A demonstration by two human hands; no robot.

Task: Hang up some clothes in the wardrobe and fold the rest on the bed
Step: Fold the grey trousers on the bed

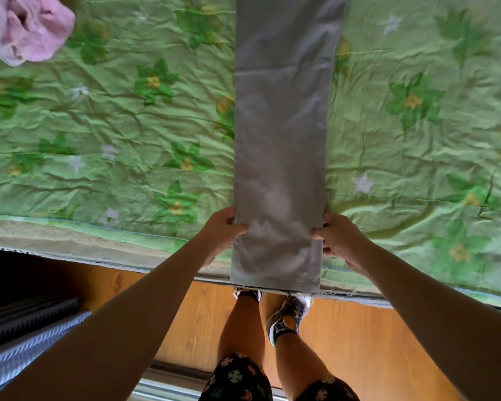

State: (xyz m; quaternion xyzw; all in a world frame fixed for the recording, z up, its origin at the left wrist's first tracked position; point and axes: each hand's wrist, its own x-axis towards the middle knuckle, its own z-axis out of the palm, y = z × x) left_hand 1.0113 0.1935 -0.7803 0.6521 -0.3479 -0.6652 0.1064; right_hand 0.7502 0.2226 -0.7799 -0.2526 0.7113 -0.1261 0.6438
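Folding trousers point(284, 125) on the bed point(55, 241): held at the hem end, both sides.

Lies as a long grey strip, legs stacked, straight across the bed, hem just over the near edge. Pinched at its left edge by the left hand point(220, 230), thumb on top and fingers curled under; likewise at its right edge by the right hand point(339, 238). Looks like the start of the fold proper. Calls next for lifting the hem end evenly and carrying it up the strip, edges kept aligned. Soft, creased green floral quilt point(128, 134) underneath, likely to drag on the cloth. Crumpled pink garment point(26, 27) far left, seemingly unfolded; wooden floor point(185, 314) below.
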